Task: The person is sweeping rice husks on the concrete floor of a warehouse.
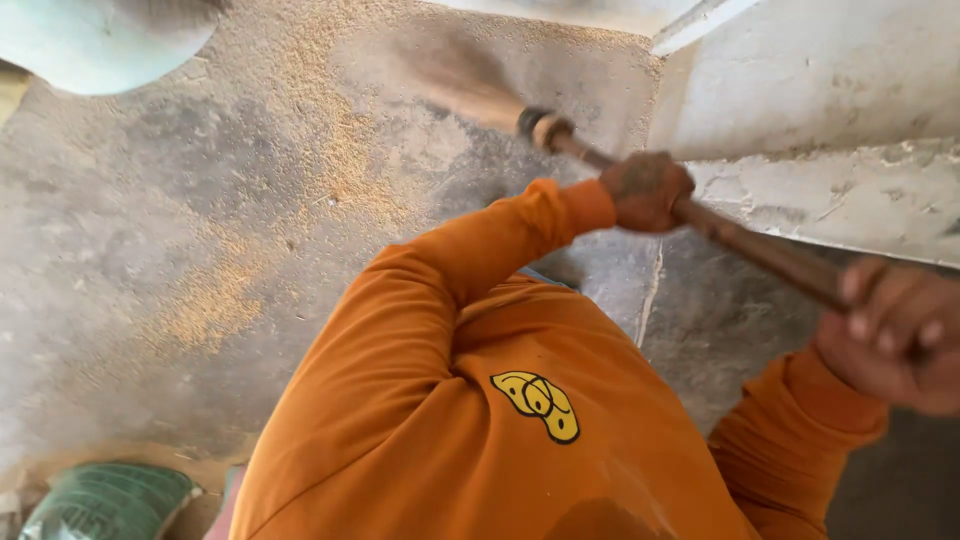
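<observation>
I grip a long brown wooden broom handle (760, 248) with both hands. My left hand (646, 190) clasps it lower down, near the broom head. My right hand (895, 335) holds the upper end at the right edge of the view. The broom's bristles (455, 72) are a motion-blurred brown fan over the concrete floor (150, 220). Yellowish sawdust (340, 150) lies scattered in streaks across that floor. My orange long-sleeved shirt (480, 400) fills the lower middle of the view.
A pale concrete wall or step (820, 90) rises at the right, with its base edge beside the broom handle. A green woven sack (105, 500) lies at the bottom left. A pale blue rounded object (100, 40) sits at the top left corner.
</observation>
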